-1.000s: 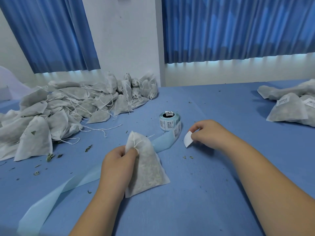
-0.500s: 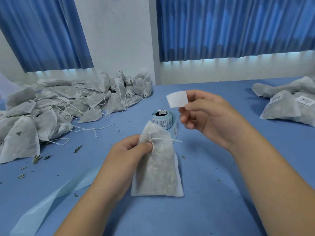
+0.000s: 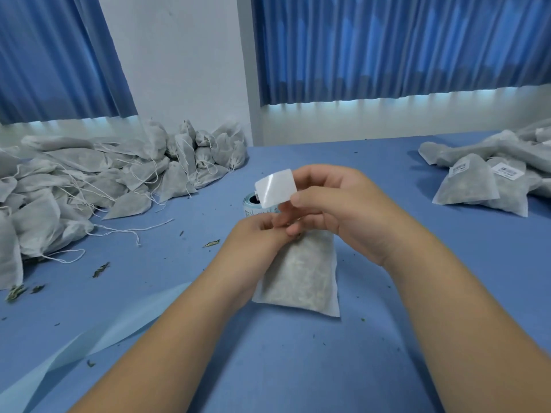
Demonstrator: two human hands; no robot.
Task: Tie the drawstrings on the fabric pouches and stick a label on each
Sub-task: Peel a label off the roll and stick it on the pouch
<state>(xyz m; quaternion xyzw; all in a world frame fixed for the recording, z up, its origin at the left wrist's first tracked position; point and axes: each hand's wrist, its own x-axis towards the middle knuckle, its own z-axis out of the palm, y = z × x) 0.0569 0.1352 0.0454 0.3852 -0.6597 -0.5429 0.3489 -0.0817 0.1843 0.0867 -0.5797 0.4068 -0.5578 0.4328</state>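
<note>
A grey fabric pouch (image 3: 301,275) filled with dried herbs lies upright on the blue table (image 3: 298,368) in front of me. My left hand (image 3: 256,242) grips its gathered top. My right hand (image 3: 337,210) pinches a white label (image 3: 275,187) between thumb and forefinger just above the pouch neck, sticky side toward me, while its lower fingers touch the left hand's fingers. The label roll (image 3: 253,205) stands behind the hands, mostly hidden.
A big heap of unlabelled pouches (image 3: 98,180) with loose strings fills the left. Labelled pouches (image 3: 483,180) are stacked at the right. A pale blue backing strip (image 3: 89,344) trails to the lower left. Herb bits are scattered about.
My right hand peeled the label off the roll, lifted it and came in over the pouch top. The left hand stood the pouch up and keeps hold of its neck.
</note>
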